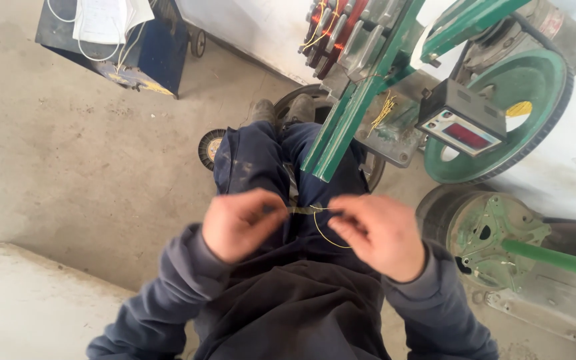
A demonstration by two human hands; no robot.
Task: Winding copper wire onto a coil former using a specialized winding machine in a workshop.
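— What are the hands doing at mid-frame?
— The left hand (pixel 238 223) and right hand (pixel 378 233) each pinch an end of a short wire bundle (pixel 305 211), a thin yellow strand (pixel 328 233) looping below.
— Which step?
— Seemingly twisting or tying; it calls for steady tension and fine fingertip grip.

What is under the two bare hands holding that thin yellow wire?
Under the left hand and right hand with the thin yellow wire: dark blue trousers. The lap beneath stays covered.
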